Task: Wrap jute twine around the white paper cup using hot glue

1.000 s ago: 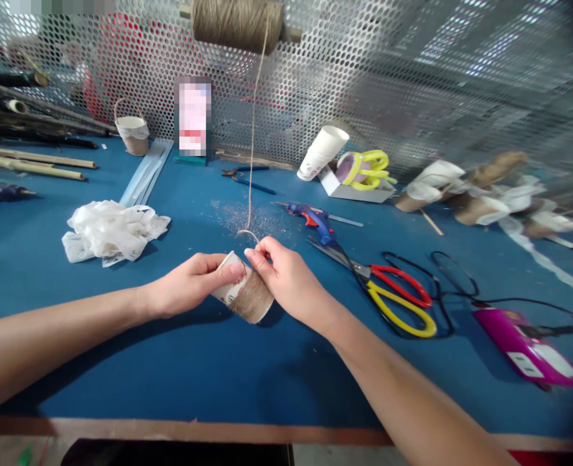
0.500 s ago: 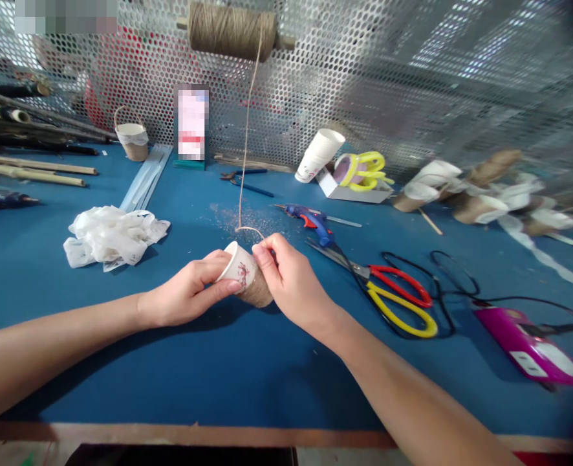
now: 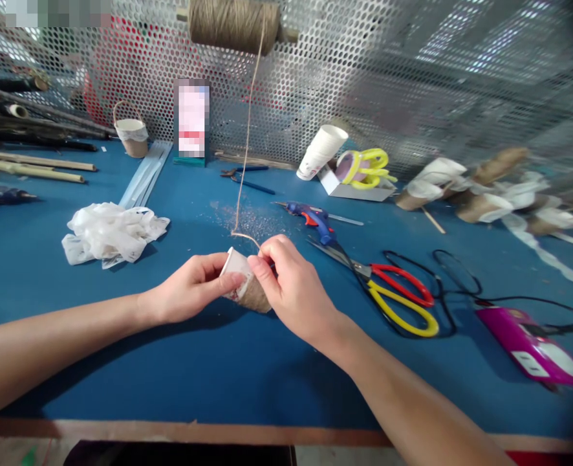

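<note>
Over the blue surface (image 3: 170, 388), the paper cup (image 3: 238, 262) slants between my left hand (image 3: 189, 288), gripping its rim end, and my right hand (image 3: 293, 285), pinching the twine (image 3: 246, 142) close against the wrapped side; the cup's long axis runs down rightward from rim to base.

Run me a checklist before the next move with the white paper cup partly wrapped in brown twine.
1. Left hand holding the cup: ok.
2. Right hand pinching the thin brown twine strand: ok.
3. Strand running down from the brown cylindrical twine spool: ok.
4. Strand straight all the way to the right hand: not ok, it bends.
5. Red-and-yellow-handled metal scissors apart from both hands: ok.
6. Blue plastic glue gun hot: cannot tell.
</note>
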Tool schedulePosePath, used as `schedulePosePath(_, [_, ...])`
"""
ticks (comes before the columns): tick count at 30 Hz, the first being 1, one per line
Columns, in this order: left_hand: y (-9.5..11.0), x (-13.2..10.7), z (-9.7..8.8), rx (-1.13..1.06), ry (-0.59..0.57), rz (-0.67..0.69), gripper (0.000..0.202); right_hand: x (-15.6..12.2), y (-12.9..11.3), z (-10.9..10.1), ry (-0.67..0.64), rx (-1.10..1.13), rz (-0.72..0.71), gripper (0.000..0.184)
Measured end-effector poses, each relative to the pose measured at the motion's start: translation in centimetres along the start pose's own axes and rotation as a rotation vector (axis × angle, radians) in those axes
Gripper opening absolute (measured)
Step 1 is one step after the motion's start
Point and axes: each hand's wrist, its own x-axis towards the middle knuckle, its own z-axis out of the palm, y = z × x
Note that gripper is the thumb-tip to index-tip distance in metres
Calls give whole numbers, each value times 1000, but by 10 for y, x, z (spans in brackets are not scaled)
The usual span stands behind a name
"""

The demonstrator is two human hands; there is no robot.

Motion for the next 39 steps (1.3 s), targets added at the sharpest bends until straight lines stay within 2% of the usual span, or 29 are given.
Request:
schedulePosePath(6, [-2, 0, 0, 50, -10, 7, 21, 3, 4, -4, -12, 189, -7, 20])
schedulePosePath(14, [-1, 0, 1, 147, -23, -3, 20, 5, 2, -12, -10, 268, -4, 19])
schedulePosePath(21, [-3, -2, 0, 126, -34, 31, 20, 4, 6, -7, -25, 216, 57, 20])
schedulePosePath(26, [-4, -3, 0, 115, -27, 47, 21, 1, 6, -2, -2, 124, 47, 18])
schedulePosePath(33, [1, -1, 5, 85, 24, -84, 23, -1, 2, 2, 1, 25, -7, 18])
schedulePosePath(39, [5, 1, 8, 78, 74, -141, 17, -4, -3, 4, 18, -59, -71, 19])
